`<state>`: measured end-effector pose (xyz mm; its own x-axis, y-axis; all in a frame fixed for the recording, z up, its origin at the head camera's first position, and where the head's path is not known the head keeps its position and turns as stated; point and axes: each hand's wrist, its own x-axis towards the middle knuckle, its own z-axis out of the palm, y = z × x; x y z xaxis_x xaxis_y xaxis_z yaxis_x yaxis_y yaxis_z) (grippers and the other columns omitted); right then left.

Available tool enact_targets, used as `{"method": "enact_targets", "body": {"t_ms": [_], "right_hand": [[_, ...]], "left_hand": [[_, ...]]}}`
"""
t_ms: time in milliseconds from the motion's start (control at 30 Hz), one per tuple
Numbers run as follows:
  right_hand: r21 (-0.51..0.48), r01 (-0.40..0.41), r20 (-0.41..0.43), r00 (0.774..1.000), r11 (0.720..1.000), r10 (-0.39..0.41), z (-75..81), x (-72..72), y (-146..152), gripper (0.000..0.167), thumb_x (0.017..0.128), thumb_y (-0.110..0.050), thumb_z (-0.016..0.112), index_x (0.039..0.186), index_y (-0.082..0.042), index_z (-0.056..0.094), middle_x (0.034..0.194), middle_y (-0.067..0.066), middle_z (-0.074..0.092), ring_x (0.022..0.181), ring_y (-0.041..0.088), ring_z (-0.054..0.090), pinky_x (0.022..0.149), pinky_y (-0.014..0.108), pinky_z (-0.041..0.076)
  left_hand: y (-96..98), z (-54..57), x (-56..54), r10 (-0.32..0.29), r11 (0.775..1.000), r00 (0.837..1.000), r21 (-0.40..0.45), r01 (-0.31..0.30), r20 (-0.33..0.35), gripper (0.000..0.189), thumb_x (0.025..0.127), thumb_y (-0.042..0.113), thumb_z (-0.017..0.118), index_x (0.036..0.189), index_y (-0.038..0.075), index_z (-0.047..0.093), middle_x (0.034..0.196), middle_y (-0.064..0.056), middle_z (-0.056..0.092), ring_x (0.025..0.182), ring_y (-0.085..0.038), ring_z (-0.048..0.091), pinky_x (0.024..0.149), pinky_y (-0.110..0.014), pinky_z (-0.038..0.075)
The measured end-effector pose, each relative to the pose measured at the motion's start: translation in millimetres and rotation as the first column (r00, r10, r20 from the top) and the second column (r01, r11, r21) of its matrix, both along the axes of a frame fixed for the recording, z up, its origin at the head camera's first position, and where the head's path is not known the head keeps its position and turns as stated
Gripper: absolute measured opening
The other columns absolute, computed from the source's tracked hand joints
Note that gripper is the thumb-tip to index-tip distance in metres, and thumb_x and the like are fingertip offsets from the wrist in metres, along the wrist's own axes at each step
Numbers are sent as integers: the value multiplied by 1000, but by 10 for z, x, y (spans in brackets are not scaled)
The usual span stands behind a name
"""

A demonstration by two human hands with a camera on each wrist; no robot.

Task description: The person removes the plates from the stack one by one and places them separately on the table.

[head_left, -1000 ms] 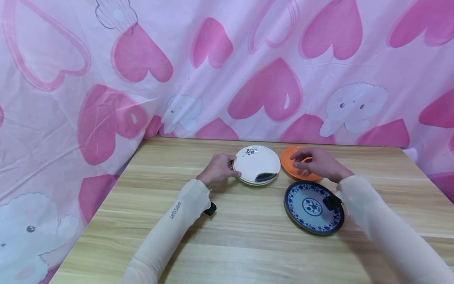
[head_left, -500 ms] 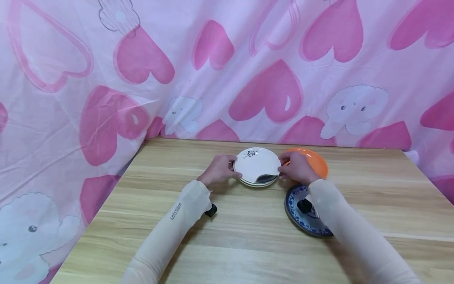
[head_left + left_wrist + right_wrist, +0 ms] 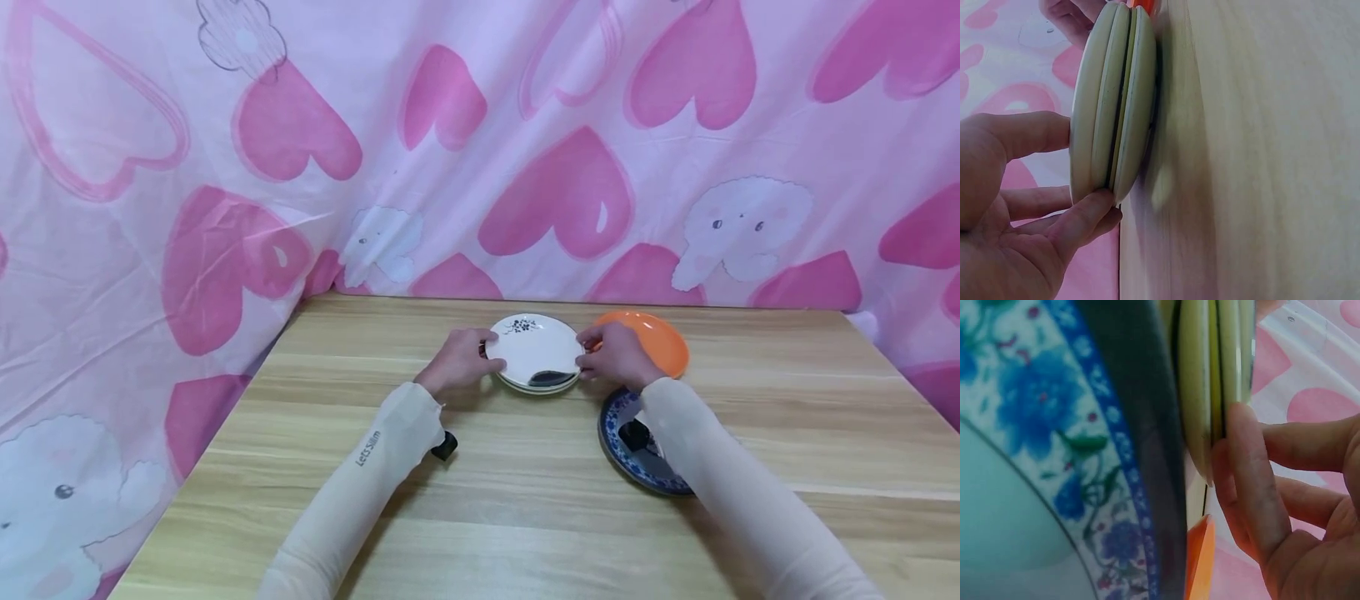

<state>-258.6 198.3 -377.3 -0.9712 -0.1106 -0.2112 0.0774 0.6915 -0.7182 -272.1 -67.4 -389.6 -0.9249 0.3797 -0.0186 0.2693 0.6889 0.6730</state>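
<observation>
Several white plates (image 3: 536, 350) lie stacked toward the back of the table. The top one bears a dark floral print and a dark patch near its front edge. My left hand (image 3: 457, 362) grips the stack's left rim, and in the left wrist view its fingertips touch the edges of the plates (image 3: 1113, 94). On the opposite side, my right hand (image 3: 618, 358) pinches the right rim. In the right wrist view, fingers of that hand (image 3: 1310, 512) reach between the plate rims. Whether any plate is lifted, I cannot tell.
An orange plate (image 3: 663, 342) lies right of the stack, partly behind my right hand. A blue-and-white patterned plate (image 3: 617, 450) lies nearer, partly covered by my right wrist and sleeve. The wooden table (image 3: 487, 517) meets a pink heart-print cloth (image 3: 558, 200) at the back.
My right hand has moved left from over the orange plate to the right rim of the white stack. My left hand has kept its hold on the left rim.
</observation>
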Motion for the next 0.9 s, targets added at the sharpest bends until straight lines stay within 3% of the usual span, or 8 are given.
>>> {"method": "enact_targets", "body": {"t_ms": [167, 333, 467, 667, 900], "right_hand": [[135, -40, -49, 998, 990, 47, 3, -3, -5, 42, 91, -2, 60, 134, 2, 60, 114, 21, 64, 76, 15, 70, 67, 23, 56], [228, -66, -58, 995, 971, 82, 26, -15, -54, 44, 89, -4, 62, 132, 1, 60, 106, 18, 63, 74, 14, 69, 67, 24, 54], [250, -92, -60, 992, 964, 110, 23, -32, -78, 47, 87, -5, 64, 133, 1, 59, 103, 19, 66, 72, 14, 68, 68, 26, 54], [293, -102, -54, 991, 951, 123, 26, -28, -70, 55, 86, -10, 65, 139, -2, 55, 108, 20, 70, 83, 21, 66, 77, 33, 55], [292, -99, -28, 993, 951, 112, 21, -20, -96, 55, 88, -10, 66, 141, -3, 52, 113, 22, 67, 86, 23, 65, 78, 34, 57]], "left_hand": [[10, -6, 7, 26, 1000, 999, 17, -25, -26, 54, 85, 15, 76, 134, -1, 61, 128, -17, 69, 107, -22, 62, 98, -34, 53], [-2, -29, 9, 84, 993, 996, 78, -85, 16, 55, 82, 10, 76, 134, -1, 61, 130, -17, 68, 106, -20, 61, 93, -31, 55], [-40, -34, 28, 128, 985, 991, 110, -132, 42, 56, 81, 10, 78, 133, 0, 62, 134, -16, 66, 115, -20, 63, 100, -32, 55], [-94, 37, 71, 140, 979, 989, 143, -146, 47, 59, 78, 7, 80, 134, 0, 62, 137, -17, 64, 126, -24, 62, 106, -34, 52], [-177, 28, 125, 158, 968, 985, 186, -168, 68, 56, 75, 6, 81, 129, 2, 66, 123, -15, 72, 110, -21, 71, 92, -30, 59]]}}
